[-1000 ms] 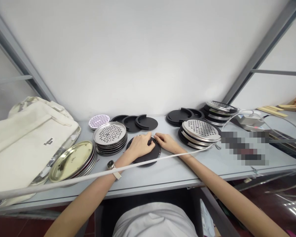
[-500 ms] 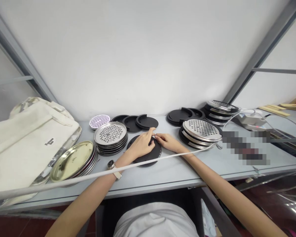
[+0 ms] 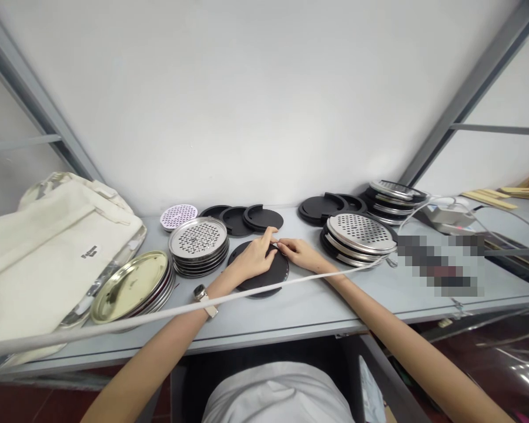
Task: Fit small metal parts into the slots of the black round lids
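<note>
Left hand: in the head view, the left hand (image 3: 254,257) lies over the near black disc (image 3: 273,275), palm down; index finger and thumb stand apart, the other fingers curl; whether it grips anything is hidden.
Right hand: the right hand (image 3: 303,255) meets the left one at the disc's far right rim; its fingers are bent and gathered at the tips; whether something small is pinched there, I cannot tell.
Black disc: flat on the grey surface (image 3: 317,308), under the left hand; partly covered by it.
Watch: the wristwatch (image 3: 200,292) sits on the left wrist.
Left stacks: the silver perforated stack (image 3: 198,239) stands just left of the disc; the gold-topped plate stack (image 3: 132,286) leans nearer the front; the lilac perforated disc (image 3: 178,217) lies behind.
Black trays: three black trays (image 3: 267,220) overlap behind the hands; more black pieces (image 3: 320,207) lie farther right.
Right stacks: the right perforated stack (image 3: 359,231) is beside the right forearm; the rear stack (image 3: 393,190) stands behind it.
Cord: the white cord (image 3: 300,281) crosses in front of both arms.
Bags: cream bags (image 3: 48,258) lie at the far left.
</note>
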Available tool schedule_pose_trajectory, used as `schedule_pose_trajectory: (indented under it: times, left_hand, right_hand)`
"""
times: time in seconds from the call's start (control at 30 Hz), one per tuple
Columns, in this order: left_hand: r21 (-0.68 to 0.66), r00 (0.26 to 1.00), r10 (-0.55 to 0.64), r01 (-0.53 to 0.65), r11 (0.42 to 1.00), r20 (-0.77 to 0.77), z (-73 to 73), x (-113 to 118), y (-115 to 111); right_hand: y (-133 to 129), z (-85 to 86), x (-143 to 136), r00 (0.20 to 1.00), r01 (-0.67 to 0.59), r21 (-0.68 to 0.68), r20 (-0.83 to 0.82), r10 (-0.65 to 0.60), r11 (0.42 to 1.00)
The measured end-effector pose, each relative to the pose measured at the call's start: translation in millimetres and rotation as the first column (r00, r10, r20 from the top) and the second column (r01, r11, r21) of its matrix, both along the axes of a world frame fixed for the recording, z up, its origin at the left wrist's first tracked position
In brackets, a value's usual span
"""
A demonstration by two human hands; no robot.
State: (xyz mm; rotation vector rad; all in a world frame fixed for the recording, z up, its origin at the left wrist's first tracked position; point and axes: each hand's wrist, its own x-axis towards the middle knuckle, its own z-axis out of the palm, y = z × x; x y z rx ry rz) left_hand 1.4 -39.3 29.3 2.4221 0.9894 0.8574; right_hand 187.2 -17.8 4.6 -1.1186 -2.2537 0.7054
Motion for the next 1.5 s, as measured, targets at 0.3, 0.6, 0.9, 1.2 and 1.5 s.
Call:
schedule_pose_trajectory:
  times: [0.3, 0.6, 0.9, 1.2, 1.5]
  left_hand:
    - [-0.003, 1.000, 0.014, -0.014, 1.000, -0.017, 0.1, 1.7, 1.3]
    - [0.019, 1.000, 0.022, -0.022, 1.000, -0.014, 1.4, 0.4, 0.2]
    - [0.021, 0.997, 0.030, -0.028, 0.999, -0.077, 3.9, -1.4, -0.9]
    - [0.122, 0.993, 0.049, -0.036, 0.992, -0.109, 3.6, 0.2, 0.1]
    - [0.093, 0.992, 0.072, -0.062, 0.994, -0.108, 3.6, 1.4, -0.4]
  right_hand:
    - [0.7, 3.0, 0.8, 1.000, -0.023, -0.035, -0.019, 0.023, 0.999]
    - [3.3, 5.7, 1.3, 0.992, -0.102, -0.147, -0.085, 0.090, 0.984]
    - [2.2, 5.7, 1.0, 0.998, -0.036, -0.072, -0.045, 0.033, 0.997]
    - [3.0, 7.3, 1.5, 0.999, -0.054, -0.063, -0.009, 0.053, 0.997]
    - [-4.5, 13.7, 4.8, 0.996, -0.030, -0.010, 0.081, 0.030, 1.000]
